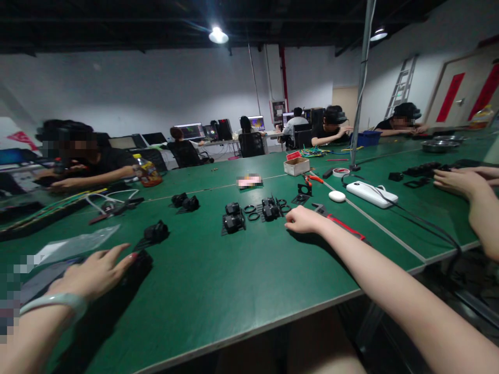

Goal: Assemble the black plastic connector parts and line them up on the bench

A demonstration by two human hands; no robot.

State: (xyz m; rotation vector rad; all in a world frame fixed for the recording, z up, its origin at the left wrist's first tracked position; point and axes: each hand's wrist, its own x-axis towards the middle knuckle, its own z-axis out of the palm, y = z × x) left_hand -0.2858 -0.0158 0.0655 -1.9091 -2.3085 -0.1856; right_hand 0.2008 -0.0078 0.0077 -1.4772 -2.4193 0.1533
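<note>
Left hand (93, 272): fingers spread at a dark part (143, 264) on the green counter (218, 291); whether it grips cannot be told.
Right hand (304, 220): loosely curled near a black assembly (270, 209), palm hidden, any hold unclear.
Loose rings (252, 213): lying mid-counter beside that assembly; a sideways sweep of the hand could scatter them.
Red-edged tool (345, 225): beside the right forearm, which might knock it if dragged back.

Between our left hand (91, 272) and our right hand (304, 221) we have a wide open stretch of the green table (218, 291), where a hand could pass. Farther ahead, the middle black parts (233, 223) stand in our way. Beside the left hand, one black block (143, 264) closes the path; past the right hand, the red-and-grey tool (345, 227) does likewise.
</note>
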